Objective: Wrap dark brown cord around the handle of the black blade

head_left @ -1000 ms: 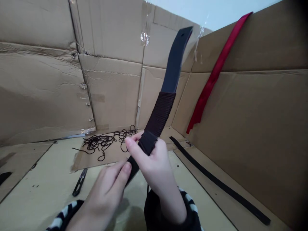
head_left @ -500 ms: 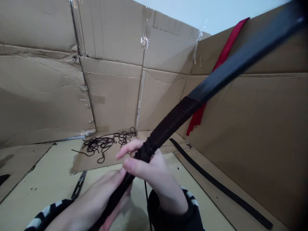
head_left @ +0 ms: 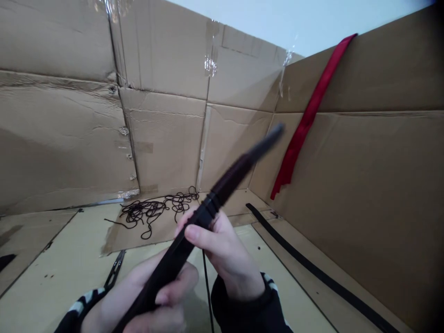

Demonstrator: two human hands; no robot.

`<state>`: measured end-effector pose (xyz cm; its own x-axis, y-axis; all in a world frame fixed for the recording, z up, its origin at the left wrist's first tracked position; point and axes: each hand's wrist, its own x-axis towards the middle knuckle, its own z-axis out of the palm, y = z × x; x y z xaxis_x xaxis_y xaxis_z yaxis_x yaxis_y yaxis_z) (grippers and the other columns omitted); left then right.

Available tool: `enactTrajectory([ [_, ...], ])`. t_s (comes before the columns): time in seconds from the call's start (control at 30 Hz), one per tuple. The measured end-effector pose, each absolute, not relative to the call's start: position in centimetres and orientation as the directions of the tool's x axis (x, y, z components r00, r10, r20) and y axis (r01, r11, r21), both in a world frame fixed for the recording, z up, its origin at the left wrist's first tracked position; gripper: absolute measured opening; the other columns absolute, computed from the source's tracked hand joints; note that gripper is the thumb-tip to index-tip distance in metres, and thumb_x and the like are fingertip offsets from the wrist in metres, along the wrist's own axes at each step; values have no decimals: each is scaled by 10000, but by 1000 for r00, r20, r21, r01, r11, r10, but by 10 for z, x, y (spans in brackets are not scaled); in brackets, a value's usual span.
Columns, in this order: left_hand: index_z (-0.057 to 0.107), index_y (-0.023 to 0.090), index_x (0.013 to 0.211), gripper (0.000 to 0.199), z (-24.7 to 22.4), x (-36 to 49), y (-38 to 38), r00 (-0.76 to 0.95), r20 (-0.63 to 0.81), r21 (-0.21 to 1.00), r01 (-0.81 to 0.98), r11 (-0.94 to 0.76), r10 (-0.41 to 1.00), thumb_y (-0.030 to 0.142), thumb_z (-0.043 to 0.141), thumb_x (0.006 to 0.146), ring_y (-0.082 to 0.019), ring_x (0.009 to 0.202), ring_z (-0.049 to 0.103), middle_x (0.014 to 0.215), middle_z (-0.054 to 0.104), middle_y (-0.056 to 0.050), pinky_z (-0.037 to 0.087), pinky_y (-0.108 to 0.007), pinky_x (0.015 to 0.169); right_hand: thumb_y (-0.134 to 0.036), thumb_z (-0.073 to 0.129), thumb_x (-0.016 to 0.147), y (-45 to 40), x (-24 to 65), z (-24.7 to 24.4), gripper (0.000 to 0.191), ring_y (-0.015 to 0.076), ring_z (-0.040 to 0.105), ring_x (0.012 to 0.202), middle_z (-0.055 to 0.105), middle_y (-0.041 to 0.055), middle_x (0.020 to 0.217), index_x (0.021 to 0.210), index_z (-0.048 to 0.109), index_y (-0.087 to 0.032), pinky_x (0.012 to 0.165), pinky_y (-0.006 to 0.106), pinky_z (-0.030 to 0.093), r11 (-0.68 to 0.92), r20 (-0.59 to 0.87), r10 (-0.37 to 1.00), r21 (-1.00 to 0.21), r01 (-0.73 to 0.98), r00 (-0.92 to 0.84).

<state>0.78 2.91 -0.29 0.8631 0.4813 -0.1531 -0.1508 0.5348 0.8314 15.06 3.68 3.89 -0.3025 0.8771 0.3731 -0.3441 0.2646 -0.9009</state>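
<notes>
A long dark rod-like piece (head_left: 173,252) slants from the bottom left up to the right, with dark brown cord wound around its upper part and a blurred narrow tip beyond. Lower down, my left hand (head_left: 166,296) is wrapped round it. My right hand (head_left: 218,243) grips it just below the cord winding, thumb on top and fingers behind. A thin dark cord (head_left: 208,291) hangs from near my right hand toward the bottom edge.
Tangled dark cord (head_left: 144,212) lies on a cardboard sheet (head_left: 156,233) at the back. A black tool (head_left: 116,268) is at left, a curved black strip (head_left: 312,266) at right. A red ribbon (head_left: 308,115) hangs on the right cardboard wall (head_left: 374,185).
The dark piece has turned, so its upper end now points away and looks much shorter, no longer crossing the red ribbon. My left hand has shifted its hold, and its fingers now show.
</notes>
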Motion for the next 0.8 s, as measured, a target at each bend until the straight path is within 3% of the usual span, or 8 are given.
enactTrajectory([
  [0.07,478,224,607,592,0,5,31,871,-142,839,-146,525,470,755,308,809,-63,195,183,254,288,92,164,-183,262,-335,766,669,39,154,39,191,124,541,623,583,-14,647,660,647,-185,630,258,462,306,387,894,-895,-326,-225],
  [0.17,591,196,790,540,8,0,31,633,-138,980,-25,198,762,707,417,828,-79,386,434,463,529,45,350,-179,423,-248,700,709,41,152,39,105,128,541,634,567,-20,651,663,626,-190,630,263,460,386,395,919,-908,-163,-21],
  [0.27,527,200,638,438,11,-1,29,362,-23,975,216,-59,932,589,548,837,-100,498,471,483,519,45,370,-202,533,-237,680,714,41,151,40,66,125,543,650,574,-20,676,693,635,-193,629,256,458,435,431,901,-896,-89,58],
  [0.33,477,209,616,475,7,1,29,416,-98,990,134,46,904,623,485,850,-90,421,384,395,433,67,316,-203,486,-306,707,696,39,153,40,125,112,511,585,574,-19,651,715,664,-191,557,241,439,417,431,896,-899,-132,-109],
  [0.47,503,209,689,586,-5,8,34,829,-169,904,-85,418,534,732,284,835,-55,261,165,292,312,101,144,-206,355,-346,761,662,37,156,39,205,78,411,434,499,-51,529,699,646,-182,415,211,358,308,350,876,-935,-173,-331],
  [0.57,547,201,754,549,-6,11,33,666,-160,965,-50,257,729,712,362,837,-75,334,339,452,491,44,226,-196,355,-347,740,719,35,150,41,292,79,432,463,451,-57,523,591,533,-186,448,211,379,363,381,919,-917,-168,-98],
  [0.67,548,209,682,456,2,11,26,287,118,972,160,-169,951,651,545,794,-118,487,447,539,514,22,346,-219,464,-362,716,743,31,144,45,355,88,438,490,441,-50,520,540,480,-190,475,221,397,407,396,912,-907,-109,110],
  [0.8,527,212,545,592,13,9,16,479,-47,997,82,8,876,732,415,804,-121,407,399,406,421,29,329,-235,427,-361,754,677,24,153,50,190,110,481,538,539,-26,600,717,672,-194,480,231,394,376,391,914,-916,-143,-103],
])
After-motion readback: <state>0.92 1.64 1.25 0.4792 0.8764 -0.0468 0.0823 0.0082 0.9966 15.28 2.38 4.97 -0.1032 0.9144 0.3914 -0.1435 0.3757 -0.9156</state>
